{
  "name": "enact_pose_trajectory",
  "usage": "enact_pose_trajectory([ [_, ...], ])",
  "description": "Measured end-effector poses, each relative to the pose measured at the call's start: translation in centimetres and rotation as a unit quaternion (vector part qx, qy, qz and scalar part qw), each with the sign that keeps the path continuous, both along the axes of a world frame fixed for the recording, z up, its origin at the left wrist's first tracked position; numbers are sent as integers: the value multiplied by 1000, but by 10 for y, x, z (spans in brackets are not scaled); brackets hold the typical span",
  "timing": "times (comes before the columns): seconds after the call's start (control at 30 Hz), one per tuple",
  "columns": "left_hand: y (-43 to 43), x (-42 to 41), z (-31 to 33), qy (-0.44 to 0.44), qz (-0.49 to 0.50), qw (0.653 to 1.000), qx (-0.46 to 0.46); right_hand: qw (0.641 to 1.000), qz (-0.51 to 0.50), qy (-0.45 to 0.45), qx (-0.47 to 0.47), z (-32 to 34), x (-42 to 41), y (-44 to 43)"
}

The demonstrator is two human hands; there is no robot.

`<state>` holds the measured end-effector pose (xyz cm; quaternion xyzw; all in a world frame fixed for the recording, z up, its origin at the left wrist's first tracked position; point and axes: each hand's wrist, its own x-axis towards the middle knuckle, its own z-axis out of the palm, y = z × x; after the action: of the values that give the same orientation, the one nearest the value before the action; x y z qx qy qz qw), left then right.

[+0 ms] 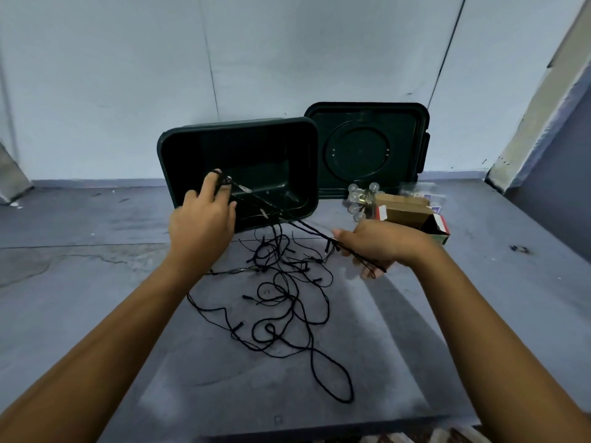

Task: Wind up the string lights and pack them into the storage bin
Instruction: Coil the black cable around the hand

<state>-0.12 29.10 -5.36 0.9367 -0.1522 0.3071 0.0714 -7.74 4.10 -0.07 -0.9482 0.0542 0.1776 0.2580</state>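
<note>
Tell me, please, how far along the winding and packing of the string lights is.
Done: the storage bin stands open, its lid propped behind it. In hand: the left hand holds a few turns round its fingers while the right hand grips the taut strands. Left: most of the string lights lie tangled on the floor, and none is in the bin.

String lights [283,295] — strands taut from the cord-looped fingers [209,184] of the left hand [201,220] to the curled right hand [380,247]; slack tangle below the fingers, storage bin [192,155] beyond them
</note>
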Motion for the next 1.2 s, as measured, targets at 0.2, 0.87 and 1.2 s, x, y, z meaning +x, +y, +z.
enact_pose_trajectory([
  [0.2,-28,-9,18,225,-107,776,-579,994,-59,-92,-27,-8,5,2],
  [0.87,19,9,-4,-7,-4,997,-75,966,-63,-142,-207,-34,-10,-11],
  [1.2,12,-15,11,179,-78,922,-334,975,-90,-191,-72,-45,-7,-18],
])
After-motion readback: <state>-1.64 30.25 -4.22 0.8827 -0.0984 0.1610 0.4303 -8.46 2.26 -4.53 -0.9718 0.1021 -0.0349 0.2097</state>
